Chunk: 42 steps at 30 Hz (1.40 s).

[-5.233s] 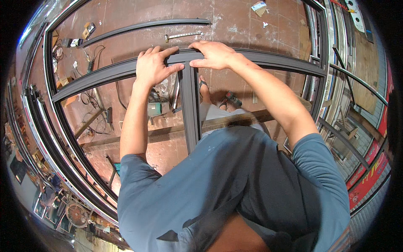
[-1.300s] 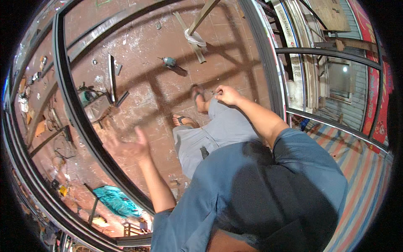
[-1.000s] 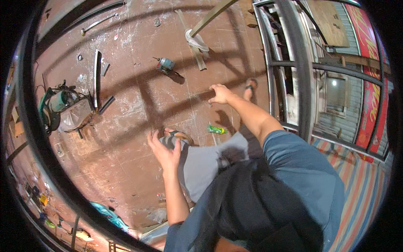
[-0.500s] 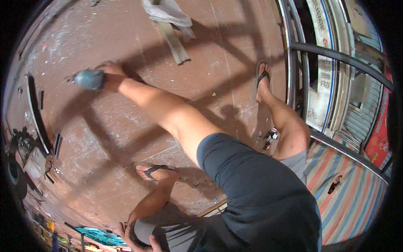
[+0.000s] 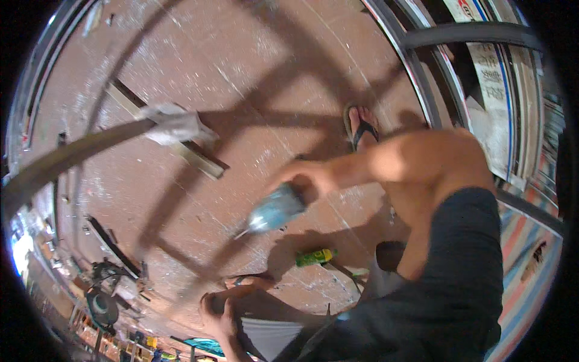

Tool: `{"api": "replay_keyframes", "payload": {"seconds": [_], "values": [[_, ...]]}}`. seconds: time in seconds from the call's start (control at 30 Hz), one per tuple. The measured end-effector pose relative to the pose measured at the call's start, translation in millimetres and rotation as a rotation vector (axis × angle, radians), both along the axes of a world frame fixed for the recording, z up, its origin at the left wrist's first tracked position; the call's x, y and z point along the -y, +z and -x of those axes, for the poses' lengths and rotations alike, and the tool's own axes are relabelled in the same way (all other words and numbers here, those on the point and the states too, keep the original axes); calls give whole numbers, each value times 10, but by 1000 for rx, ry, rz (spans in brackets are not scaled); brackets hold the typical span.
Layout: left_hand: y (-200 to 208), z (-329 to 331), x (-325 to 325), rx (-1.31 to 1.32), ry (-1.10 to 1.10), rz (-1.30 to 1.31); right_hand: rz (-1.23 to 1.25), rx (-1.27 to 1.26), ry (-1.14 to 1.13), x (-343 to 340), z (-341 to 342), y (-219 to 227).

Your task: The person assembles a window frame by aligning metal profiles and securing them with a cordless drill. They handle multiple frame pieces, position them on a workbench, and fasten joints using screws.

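My right hand (image 5: pixel 306 181), slightly blurred, is wrapped round a blue-green power drill (image 5: pixel 274 211). A thin bit sticks out of the drill's front, pointing down and left above the brown floor (image 5: pixel 241 151), and I see nothing touching its tip. My left hand (image 5: pixel 220 314) rests on my bent left knee, its fingers apart and holding no object. Between the drill and my body lies a green bottle (image 5: pixel 316 257) with a yellow end. Farther off, a flat metal strip (image 5: pixel 205 161) lies on the floor with a crumpled whitish wrap (image 5: pixel 175 123) over its middle.
A dark curved bar (image 5: pixel 78 148) crosses the left side. Metal frame rails (image 5: pixel 416 72) and stacked long profiles (image 5: pixel 491 78) line the right, above a striped sheet (image 5: pixel 512 259). Dark strips (image 5: pixel 111 247) and clutter lie at lower left. My sandalled foot (image 5: pixel 363 128) stands ahead.
My right hand has brought the drill from the far left back toward my body. The view has shifted, and the green bottle and curved bar now show. My left hand stays at my knee.
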<state>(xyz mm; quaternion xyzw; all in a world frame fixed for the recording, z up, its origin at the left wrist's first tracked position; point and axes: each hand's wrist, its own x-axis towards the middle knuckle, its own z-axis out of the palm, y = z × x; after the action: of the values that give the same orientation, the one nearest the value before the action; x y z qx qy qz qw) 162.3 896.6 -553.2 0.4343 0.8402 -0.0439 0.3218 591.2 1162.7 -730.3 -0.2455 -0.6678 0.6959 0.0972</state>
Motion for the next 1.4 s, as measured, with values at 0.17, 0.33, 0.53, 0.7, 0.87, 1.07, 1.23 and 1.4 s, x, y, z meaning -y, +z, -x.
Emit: {"api": "replay_keyframes", "payload": {"seconds": [0.17,0.33,0.53,0.7,0.87,1.07,1.23,1.4], "values": [[-237,-801,-821,-75,-251,290,-258,194,-377,-509,-2017,991],[-453,-1567,-1072,-110,-255,476,-336,414,-686,-819,-3238,1924],[-169,-2944,-1894,260,-221,576,-307,724,-768,-341,-4210,2484],[753,-4349,-3406,538,-187,166,147,906,-948,-10,-4451,2693],[2066,-4743,-4947,773,-169,-192,249,638,-960,-674,-4274,3356],[3195,-4666,-6612,797,-37,-282,-428,638,-600,-2709,-3324,4913],[4163,-4299,-7952,1161,135,-559,-72,542,-495,-4821,-2557,5671],[4993,-3288,-9125,1197,327,-828,-351,485,-374,-6580,-1737,6163]]}}
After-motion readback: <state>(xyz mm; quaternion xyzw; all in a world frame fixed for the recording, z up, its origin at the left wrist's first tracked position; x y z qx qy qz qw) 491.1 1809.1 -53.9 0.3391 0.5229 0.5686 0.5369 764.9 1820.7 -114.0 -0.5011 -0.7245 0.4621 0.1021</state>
